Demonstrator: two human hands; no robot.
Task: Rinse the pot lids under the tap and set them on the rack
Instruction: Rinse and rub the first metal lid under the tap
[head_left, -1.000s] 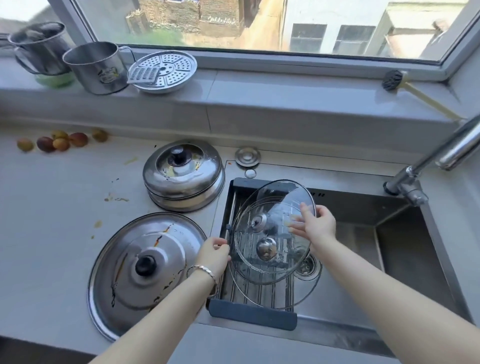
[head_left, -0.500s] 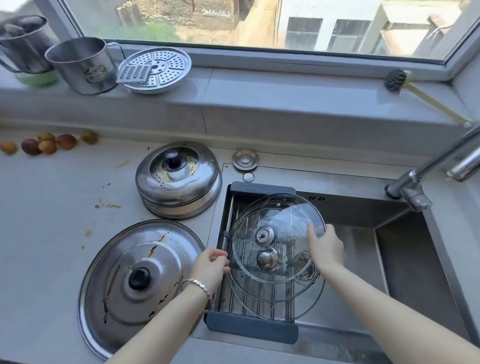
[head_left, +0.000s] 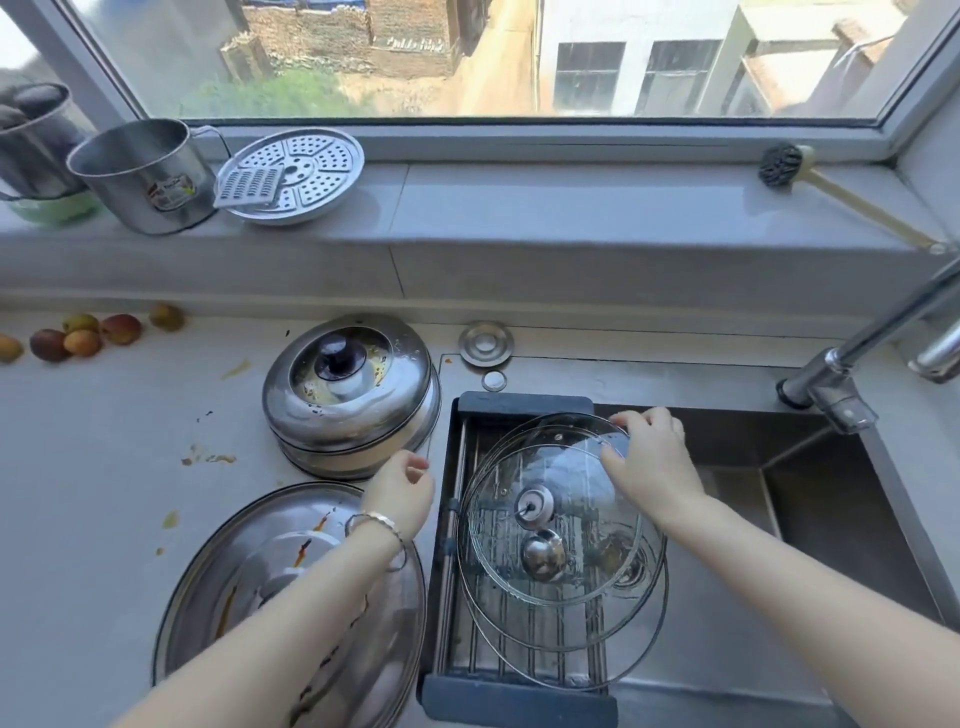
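Observation:
Two glass pot lids lie stacked on the dark-framed rack (head_left: 519, 699) over the left part of the sink. The upper glass lid (head_left: 561, 467) leans on the lower glass lid (head_left: 543, 556), whose steel knob shows through it. My right hand (head_left: 649, 462) rests on the upper lid with its fingers curled over the far right rim. Holding nothing, my left hand (head_left: 400, 488) hovers just left of the rack with its fingers loosely apart. A stained domed steel lid (head_left: 353, 395) and a large stained flat steel lid (head_left: 249, 571) sit on the counter at the left.
The tap (head_left: 883, 322) reaches in from the right over the steel sink (head_left: 831, 519); no water is visible. A small metal disc (head_left: 485, 343) lies behind the rack. Steel mugs (head_left: 140, 176), a steamer plate (head_left: 296, 176) and a brush (head_left: 784, 163) stand on the sill. Fruit (head_left: 83, 338) lies far left.
The upper glass lid has been lowered flatter onto the rack. My right hand slid up to its far rim. My left hand let go of the rack's edge and moved left.

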